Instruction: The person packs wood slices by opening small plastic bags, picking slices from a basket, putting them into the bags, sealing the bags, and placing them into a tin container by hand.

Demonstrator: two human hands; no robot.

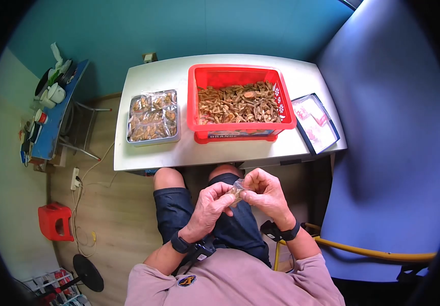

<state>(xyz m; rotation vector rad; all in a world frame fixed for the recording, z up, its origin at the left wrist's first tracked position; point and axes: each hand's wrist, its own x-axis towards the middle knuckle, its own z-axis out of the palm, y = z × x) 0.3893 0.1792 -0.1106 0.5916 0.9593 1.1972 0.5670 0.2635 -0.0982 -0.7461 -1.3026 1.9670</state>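
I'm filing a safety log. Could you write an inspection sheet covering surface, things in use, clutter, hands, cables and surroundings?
Surface: white table bearing red basket, tin and tray.
Things in use: held bag; brown pieces in basket; filled bags in tin.
Clutter: crowded blue bench at left.
Hands: left hand and right hand both pinch the bag.
Cables: power strip and cord on floor at left.
Surroundings: red stool at left; teal wall beyond table.

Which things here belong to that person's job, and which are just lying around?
Seem part of the work:
small clear bag, pinched in the left hand and right hand
red basket of brown pieces
box of filled bags
perhaps the black-edged tray

Apparently just lying about:
red stool
power strip
white cups
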